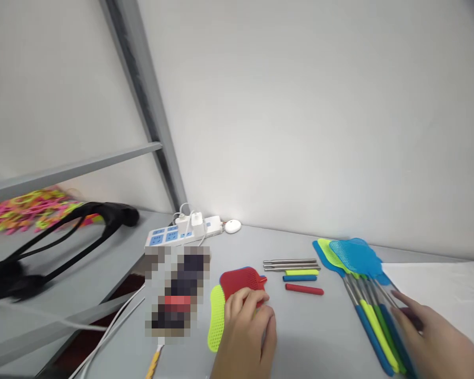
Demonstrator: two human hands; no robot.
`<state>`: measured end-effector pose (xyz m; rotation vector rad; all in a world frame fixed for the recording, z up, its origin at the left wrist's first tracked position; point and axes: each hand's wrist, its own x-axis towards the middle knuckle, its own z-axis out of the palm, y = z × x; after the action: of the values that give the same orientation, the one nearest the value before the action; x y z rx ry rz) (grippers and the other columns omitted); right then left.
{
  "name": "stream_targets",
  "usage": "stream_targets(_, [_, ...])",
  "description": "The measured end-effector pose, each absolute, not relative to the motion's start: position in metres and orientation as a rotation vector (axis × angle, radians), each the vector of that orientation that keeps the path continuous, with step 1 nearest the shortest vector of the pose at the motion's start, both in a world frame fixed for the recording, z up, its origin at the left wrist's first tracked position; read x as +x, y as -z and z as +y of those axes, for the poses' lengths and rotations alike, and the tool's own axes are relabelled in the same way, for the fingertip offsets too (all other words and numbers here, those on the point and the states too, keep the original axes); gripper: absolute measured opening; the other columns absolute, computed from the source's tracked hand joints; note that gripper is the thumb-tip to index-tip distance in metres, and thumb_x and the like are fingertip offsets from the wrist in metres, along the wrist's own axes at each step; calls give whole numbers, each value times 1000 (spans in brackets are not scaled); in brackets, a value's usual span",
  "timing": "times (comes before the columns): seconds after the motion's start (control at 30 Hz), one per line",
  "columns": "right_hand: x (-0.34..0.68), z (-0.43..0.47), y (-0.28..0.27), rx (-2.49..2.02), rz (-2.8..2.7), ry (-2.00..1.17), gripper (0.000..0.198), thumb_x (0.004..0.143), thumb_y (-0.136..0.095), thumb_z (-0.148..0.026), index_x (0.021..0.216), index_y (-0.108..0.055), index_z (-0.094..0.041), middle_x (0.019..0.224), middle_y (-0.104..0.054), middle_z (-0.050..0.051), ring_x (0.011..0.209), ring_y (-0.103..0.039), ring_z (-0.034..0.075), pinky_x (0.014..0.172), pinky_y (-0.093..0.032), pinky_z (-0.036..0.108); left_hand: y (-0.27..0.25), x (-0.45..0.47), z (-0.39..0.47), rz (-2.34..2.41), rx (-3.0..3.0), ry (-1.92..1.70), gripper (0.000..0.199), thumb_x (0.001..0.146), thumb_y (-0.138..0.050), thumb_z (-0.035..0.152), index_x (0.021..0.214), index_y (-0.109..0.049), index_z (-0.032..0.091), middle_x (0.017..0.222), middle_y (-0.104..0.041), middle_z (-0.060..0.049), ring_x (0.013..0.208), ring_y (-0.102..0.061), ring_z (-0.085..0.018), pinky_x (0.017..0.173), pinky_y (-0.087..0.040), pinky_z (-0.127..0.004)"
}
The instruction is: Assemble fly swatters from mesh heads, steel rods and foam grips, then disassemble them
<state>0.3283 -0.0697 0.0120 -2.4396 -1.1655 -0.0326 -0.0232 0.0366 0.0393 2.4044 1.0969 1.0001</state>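
My left hand (248, 321) is curled over a red fly swatter head (240, 279), its fingertips on it. A yellow-green swatter head (217, 318) lies beside the fingers, and a blue edge shows beneath the red one. On the right, my right hand (430, 326) is slightly blurred and closes thumb and fingers on the metal rod of a blue fly swatter (355, 255). That swatter lies over several others with blue, yellow-green (379, 326) and green grips. The palm hides part of its handle.
Metal rods (290, 262), blue and yellow-green grip tubes and a red tube (304, 289) lie mid-table. A power strip (181, 231) with chargers, a blurred-out phone-like object (181, 292) and white cables are leftward. A black strap-like frame (63, 242) rests on the shelf. White sheeting (438, 279) lies right.
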Motion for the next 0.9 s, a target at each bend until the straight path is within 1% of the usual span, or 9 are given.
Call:
stream_targets(0.1, [306,-51,-35,-2487,-1102,22,45,87,-43,-43,117,-66,-19,93,-72,11,81,-68,30,71,-51,42,-34,-11,40,1017,2427,-1015,17,87,-48,15,83,-63,23,106,-64,-8,100,-50,-28,84,-41,-46])
stream_targets(0.17, [296,-43,-43,-2522,-1094,6,46,87,-41,-43,117,-66,-19,93,-73,11,82,-68,30,71,-50,40,-30,-2,40,969,2439,-1026,15,85,-50,14,83,-63,24,105,-65,-6,100,-51,-28,85,-39,-46])
stream_targets(0.3, [289,-36,-43,-2591,-1141,-35,44,90,-37,-41,119,-64,-21,99,-72,10,85,-68,29,69,-48,38,-18,15,37,812,2521,-1047,10,80,-57,16,83,-62,25,107,-66,-3,103,-52,-27,92,-36,-47])
stream_targets(0.4, [291,-34,-39,-2608,-1177,-18,44,92,-34,-39,120,-63,-19,101,-70,12,86,-66,29,71,-47,38,-11,20,35,757,2597,-1029,10,80,-58,16,82,-62,25,106,-66,-3,102,-54,-27,95,-35,-46])
stream_targets(0.57, [294,-31,-38,-2572,-1291,-33,43,94,-32,-32,121,-61,-15,99,-67,13,86,-65,26,74,-47,37,-19,15,39,745,2622,-964,13,84,-53,13,84,-61,24,106,-66,-3,101,-54,-25,90,-39,-43])
stream_targets(0.67, [292,-30,-46,-2601,-1332,-29,42,95,-32,-33,121,-61,-17,101,-65,12,82,-65,26,70,-46,37,-29,9,42,694,2687,-880,14,86,-51,12,86,-60,22,105,-66,-4,99,-55,-23,87,-43,-40])
stream_targets(0.77, [282,-17,-64,-2579,-1456,68,40,96,-33,-35,122,-61,-20,106,-64,12,82,-64,26,64,-45,36,-31,6,42,691,2716,-806,15,86,-51,11,86,-61,22,104,-66,-4,97,-56,-22,84,-46,-37])
stream_targets(0.83, [271,3,-77,-2454,-1649,61,39,97,-34,-32,123,-61,-22,106,-65,12,82,-64,25,63,-43,34,-31,8,40,724,2707,-792,16,85,-52,11,90,-62,23,109,-67,-3,102,-56,-23,87,-46,-40])
stream_targets(0.9, [258,32,-87,-2249,-1891,-73,38,98,-34,-28,122,-62,-24,105,-65,10,84,-64,23,65,-43,32,-32,13,38,793,2714,-778,20,85,-53,15,101,-63,23,121,-65,-4,111,-55,-28,94,-44,-47])
